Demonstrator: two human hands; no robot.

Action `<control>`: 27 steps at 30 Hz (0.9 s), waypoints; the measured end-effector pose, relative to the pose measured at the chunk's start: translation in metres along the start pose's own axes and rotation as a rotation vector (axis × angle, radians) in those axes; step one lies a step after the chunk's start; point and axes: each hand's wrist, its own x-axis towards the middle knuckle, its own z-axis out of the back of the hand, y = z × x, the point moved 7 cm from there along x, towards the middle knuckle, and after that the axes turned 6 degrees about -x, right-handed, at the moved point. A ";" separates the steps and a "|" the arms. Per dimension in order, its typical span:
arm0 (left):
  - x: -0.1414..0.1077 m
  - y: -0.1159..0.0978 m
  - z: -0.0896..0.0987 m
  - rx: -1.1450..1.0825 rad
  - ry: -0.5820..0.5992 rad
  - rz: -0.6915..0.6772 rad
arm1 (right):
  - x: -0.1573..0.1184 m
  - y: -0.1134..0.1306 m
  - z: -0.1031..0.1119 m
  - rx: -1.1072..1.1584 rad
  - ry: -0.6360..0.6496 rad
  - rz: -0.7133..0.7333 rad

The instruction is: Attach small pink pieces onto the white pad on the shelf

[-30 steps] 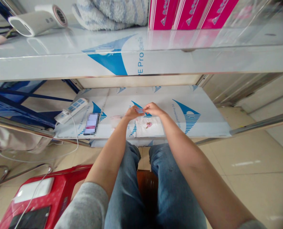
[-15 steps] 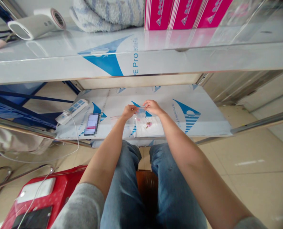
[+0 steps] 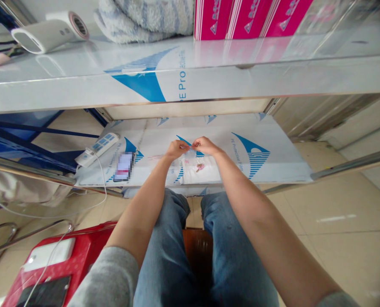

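Over the lower shelf, my left hand [image 3: 178, 149] and my right hand [image 3: 205, 146] are close together, almost fingertip to fingertip. Both have their fingers pinched, and what lies between them is too small and thin to make out. Just below and in front of them lies a folded white cloth [image 3: 209, 171] with a small pink flower motif [image 3: 200, 167]. Fine red threads [image 3: 158, 157] are on the shelf left of my left hand.
On the lower shelf [image 3: 282, 157] at left are a phone [image 3: 123, 167] and a white power strip [image 3: 97, 149] with a cable. The upper shelf [image 3: 241, 81] overhangs, bearing a hair dryer [image 3: 45, 34], towel [image 3: 151, 21] and pink boxes [image 3: 241, 19]. A red case [image 3: 94, 238] stands lower left.
My hands have drawn closer together: the left has moved slightly right, and the right has dipped a little. The thin gap between their fingertips has narrowed.
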 end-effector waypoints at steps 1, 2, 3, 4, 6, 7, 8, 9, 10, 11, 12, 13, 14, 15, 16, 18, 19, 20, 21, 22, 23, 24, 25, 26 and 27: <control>0.000 -0.002 0.001 0.013 -0.003 -0.005 | 0.000 0.001 0.000 -0.006 0.006 0.007; 0.000 -0.004 0.001 0.024 -0.009 -0.014 | 0.000 0.002 0.000 -0.011 0.008 0.011; 0.000 -0.006 0.002 0.032 -0.016 -0.024 | 0.000 0.002 0.000 -0.014 0.006 0.011; -0.001 -0.007 0.003 0.037 -0.025 -0.030 | 0.000 0.002 0.000 -0.011 0.001 0.009; -0.001 -0.009 0.005 0.042 -0.038 -0.029 | 0.001 0.002 0.000 0.006 -0.006 0.003; -0.001 -0.009 0.005 0.044 -0.045 -0.026 | 0.001 0.003 0.000 0.019 -0.004 0.002; -0.002 -0.009 0.006 0.047 -0.052 -0.024 | 0.001 0.004 0.000 0.032 -0.002 0.003; -0.002 -0.010 0.006 0.049 -0.057 -0.024 | 0.001 0.005 0.000 0.043 0.003 0.007; -0.002 -0.010 0.006 0.050 -0.060 -0.028 | 0.001 0.006 0.000 0.047 0.007 0.009; -0.002 -0.011 0.006 0.048 -0.062 -0.032 | 0.001 0.007 0.001 0.042 0.008 0.008; -0.002 -0.012 0.005 0.046 -0.061 -0.037 | 0.001 0.008 0.001 0.030 0.005 0.006; -0.002 -0.012 0.005 0.045 -0.057 -0.040 | 0.001 0.009 0.002 0.014 0.001 0.006; -0.002 -0.013 0.004 0.047 -0.051 -0.042 | 0.001 0.009 0.002 -0.001 -0.003 0.010; -0.002 -0.012 0.003 0.049 -0.044 -0.041 | 0.002 0.010 0.002 -0.016 -0.008 0.015; -0.001 -0.012 0.003 0.052 -0.037 -0.037 | 0.003 0.009 0.002 -0.026 -0.015 0.024; 0.000 -0.010 0.002 0.042 -0.025 -0.025 | 0.005 0.008 0.003 -0.041 -0.038 0.044; 0.001 -0.009 0.002 0.029 -0.022 -0.017 | 0.005 0.007 0.003 -0.050 -0.053 0.054; 0.001 -0.007 0.002 0.018 -0.022 -0.010 | 0.006 0.007 0.004 -0.060 -0.068 0.061; 0.002 -0.006 0.001 0.010 -0.025 -0.006 | 0.006 0.005 0.005 -0.072 -0.080 0.062; 0.002 -0.005 0.001 0.003 -0.028 -0.005 | 0.006 0.004 0.006 -0.085 -0.090 0.056; 0.003 -0.004 0.001 -0.001 -0.031 -0.009 | 0.005 0.002 0.007 -0.099 -0.098 0.045; 0.003 -0.003 0.000 -0.003 -0.033 -0.014 | 0.005 0.000 0.008 -0.112 -0.103 0.031; 0.003 -0.002 0.000 -0.005 -0.036 -0.021 | 0.004 -0.002 0.009 -0.123 -0.105 0.018; 0.003 0.000 -0.001 -0.010 -0.036 -0.024 | 0.003 -0.003 0.009 -0.129 -0.104 0.011; 0.003 0.001 -0.001 -0.017 -0.031 -0.023 | 0.002 -0.004 0.009 -0.133 -0.097 0.009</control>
